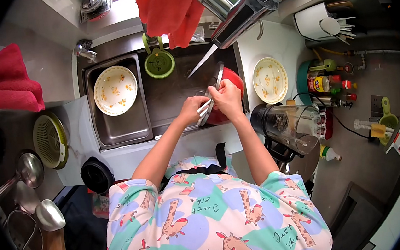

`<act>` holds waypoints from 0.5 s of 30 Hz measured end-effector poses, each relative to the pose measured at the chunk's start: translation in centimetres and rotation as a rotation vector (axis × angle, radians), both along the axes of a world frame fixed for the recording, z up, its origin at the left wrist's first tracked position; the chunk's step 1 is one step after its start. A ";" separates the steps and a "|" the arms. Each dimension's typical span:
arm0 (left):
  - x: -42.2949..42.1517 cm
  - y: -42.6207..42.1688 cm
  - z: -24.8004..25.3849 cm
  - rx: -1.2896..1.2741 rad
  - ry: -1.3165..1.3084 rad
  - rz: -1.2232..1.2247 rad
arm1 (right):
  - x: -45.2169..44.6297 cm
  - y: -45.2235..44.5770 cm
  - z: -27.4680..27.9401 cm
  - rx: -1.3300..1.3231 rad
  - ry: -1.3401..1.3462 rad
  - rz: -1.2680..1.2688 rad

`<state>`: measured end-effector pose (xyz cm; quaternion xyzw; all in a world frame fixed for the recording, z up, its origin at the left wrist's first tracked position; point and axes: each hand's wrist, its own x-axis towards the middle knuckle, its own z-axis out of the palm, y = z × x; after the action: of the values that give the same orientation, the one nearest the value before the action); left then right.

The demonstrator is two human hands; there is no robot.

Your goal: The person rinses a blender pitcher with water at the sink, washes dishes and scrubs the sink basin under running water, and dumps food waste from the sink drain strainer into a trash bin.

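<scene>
Over the right side of the sink [168, 99], my left hand [194, 110] is closed around a few thin white sticks [203, 109], whose exact kind I cannot make out. My right hand [227, 99] is close beside it, fingers pinched together near the upper end of the sticks; what they grip is hidden. Behind and below both hands sits a red basin [234, 80], partly covered by my right hand. A round piece with a grey rim [219, 75] stands tilted against the basin. Water [203, 60] runs from the faucet [242, 17] into the sink, left of the basin.
A flower-patterned bowl [116, 90] is in the left basin, and a similar dish [270, 80] lies on the right counter. A green strainer [159, 63] hangs at the sink's back. A clear jug [291, 126] stands near my right forearm. A red towel [172, 12] drapes above.
</scene>
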<state>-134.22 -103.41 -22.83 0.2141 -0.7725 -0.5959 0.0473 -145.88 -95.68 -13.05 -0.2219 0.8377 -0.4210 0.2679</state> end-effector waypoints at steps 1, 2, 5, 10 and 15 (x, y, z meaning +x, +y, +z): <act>0.0 0.0 0.0 -0.002 0.008 0.009 | 0.0 0.0 -0.1 0.006 0.007 0.006; 0.1 0.1 0.0 -0.003 0.017 0.018 | 0.0 0.0 -0.1 0.012 0.013 0.012; 0.2 0.1 -0.2 0.009 0.012 0.029 | 0.1 -0.2 0.0 0.015 0.016 0.012; 0.4 0.2 0.0 0.048 0.002 0.033 | 0.2 -0.3 0.0 0.016 0.038 0.026; 0.5 0.3 0.4 -0.024 0.064 0.052 | 0.2 0.0 -0.5 -0.001 0.050 -0.003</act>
<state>-133.75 -103.12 -22.47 0.2145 -0.7718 -0.5918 0.0899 -145.65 -95.68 -13.59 -0.2314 0.8442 -0.4162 0.2462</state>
